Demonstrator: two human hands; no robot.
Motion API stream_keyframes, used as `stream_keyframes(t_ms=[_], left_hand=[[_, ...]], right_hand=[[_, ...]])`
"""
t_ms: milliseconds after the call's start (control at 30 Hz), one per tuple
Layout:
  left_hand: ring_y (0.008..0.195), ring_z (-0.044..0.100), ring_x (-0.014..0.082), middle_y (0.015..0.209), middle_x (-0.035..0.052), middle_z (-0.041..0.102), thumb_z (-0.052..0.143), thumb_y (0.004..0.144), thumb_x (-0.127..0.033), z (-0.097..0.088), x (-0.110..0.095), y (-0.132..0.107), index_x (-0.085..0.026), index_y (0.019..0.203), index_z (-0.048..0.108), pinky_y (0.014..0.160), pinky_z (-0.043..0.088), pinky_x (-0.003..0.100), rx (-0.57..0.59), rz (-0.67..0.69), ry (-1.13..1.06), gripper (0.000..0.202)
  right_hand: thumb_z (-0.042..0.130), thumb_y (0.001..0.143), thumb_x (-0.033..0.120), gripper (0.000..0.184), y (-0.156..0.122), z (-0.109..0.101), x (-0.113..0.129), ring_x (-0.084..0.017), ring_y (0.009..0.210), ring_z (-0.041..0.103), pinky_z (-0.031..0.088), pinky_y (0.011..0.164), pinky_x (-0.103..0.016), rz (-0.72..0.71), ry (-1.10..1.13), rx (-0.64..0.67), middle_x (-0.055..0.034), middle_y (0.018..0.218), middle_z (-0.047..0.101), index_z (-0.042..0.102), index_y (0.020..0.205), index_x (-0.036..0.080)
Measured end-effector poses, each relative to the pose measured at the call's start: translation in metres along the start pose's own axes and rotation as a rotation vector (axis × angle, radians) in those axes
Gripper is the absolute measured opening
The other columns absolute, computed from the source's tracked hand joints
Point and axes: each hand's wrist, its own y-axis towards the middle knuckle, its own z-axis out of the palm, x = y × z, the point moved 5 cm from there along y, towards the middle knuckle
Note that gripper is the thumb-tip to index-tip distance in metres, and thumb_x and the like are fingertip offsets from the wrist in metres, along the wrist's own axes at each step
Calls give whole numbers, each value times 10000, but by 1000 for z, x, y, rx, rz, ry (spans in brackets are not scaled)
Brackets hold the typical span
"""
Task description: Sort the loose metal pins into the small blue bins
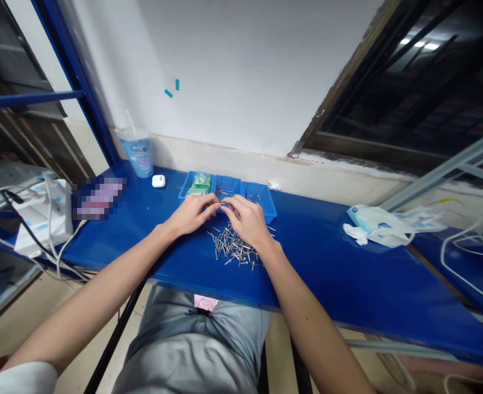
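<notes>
Metal pins (233, 249) piled loose by your R hand (248, 220) may scatter if its wrist brushes 'em; fingertips of L hand (193, 212) & R meet, can't tell if clamped on one.

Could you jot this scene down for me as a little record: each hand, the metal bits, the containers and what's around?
Left hand: fingertips meeting the other hand's; anything pinched is too small to identify
Right hand: fingers curled in, above the pile
Metal pieces: thin, loosely piled on the blue table
Blue trays: three in a row; the left one holds a green packet, the others metal pieces
Far left: cup with straw, small white case
Far right: soft pack
</notes>
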Motion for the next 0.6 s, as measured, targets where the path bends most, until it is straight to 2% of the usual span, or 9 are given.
stream_keyframes(t_ms=[67, 167, 267, 333, 400, 533, 600], left_hand=[[670, 658, 129, 768, 7, 716, 500, 1066, -342, 0, -1, 0, -178, 961, 657, 707, 477, 253, 2, 7, 10, 250], [671, 649, 124, 763, 8, 711, 494, 1071, -333, 1, -2, 1, -174, 921, 666, 714, 466, 247, 10, 29, 20, 277], [640, 618, 119, 734, -2, 695, 508, 1070, -355, 0, -1, 1, -172, 932, 680, 689, 442, 241, -6, 22, 32, 286], [606, 582, 121, 677, -14, 657, 520, 1066, -388, -1, 0, 1, -169, 942, 696, 656, 411, 242, -25, 3, 63, 307], [568, 539, 123, 622, -22, 616, 539, 1053, -407, 0, 3, 1, -167, 948, 720, 620, 371, 247, 13, -16, 108, 319], [555, 541, 137, 618, -6, 644, 622, 986, -355, 9, 10, -1, -182, 985, 786, 607, 355, 259, 298, -16, 188, 238], [570, 566, 144, 642, 4, 669, 655, 954, -346, 11, 14, -1, -191, 998, 807, 620, 374, 262, 371, -22, 194, 222]], right_hand=[[461, 1084, 347, 269, 0, 1, -1, -202, 891, 680, 426, 757, -301, 7, -13, 19, -68, 1040, 744, 701, 1054, 228], [442, 1089, 337, 317, 0, 6, -3, -190, 775, 656, 382, 689, -290, 44, -59, 94, -40, 861, 727, 669, 897, 226], [427, 1091, 340, 338, 1, 6, -5, -178, 735, 645, 382, 675, -283, 34, -59, 79, -32, 827, 720, 663, 881, 222], [428, 1090, 328, 310, 1, 0, -4, -182, 817, 677, 429, 726, -286, -5, -21, -23, -47, 926, 742, 687, 959, 221], [425, 1091, 319, 295, 0, -9, -4, -191, 901, 698, 477, 791, -302, -24, 12, -159, -62, 1016, 752, 700, 1048, 222], [400, 1094, 369, 342, -6, -27, -8, -211, 891, 712, 526, 827, -352, 47, -13, -439, -81, 987, 758, 714, 1095, 231], [383, 1096, 401, 379, -9, -30, -12, -215, 855, 713, 526, 807, -361, 112, -49, -526, -94, 966, 763, 719, 1103, 227]])
